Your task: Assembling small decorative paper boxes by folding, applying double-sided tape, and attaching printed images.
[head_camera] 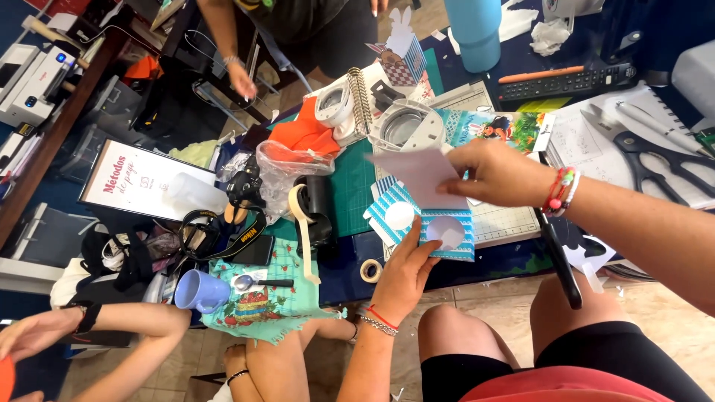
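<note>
My left hand [403,272] rests on the near edge of a blue striped card [451,240] with a round white window, thumb on the card's lower left corner. A second blue striped card [395,212] with a white circle lies under it to the left. My right hand [495,173] pinches a sheet of white paper [417,177] and holds it just above the cards. Both cards lie on a gridded cutting mat [506,222] on the blue table.
Large black scissors [655,160], a remote [570,82], a blue tumbler [475,33], tape dispensers [406,126], a camera [242,190], a lilac mug [195,290] and a small tape roll [371,270] crowd the table. Another person's hand [242,80] hangs at the far side; an arm [112,324] lies at lower left.
</note>
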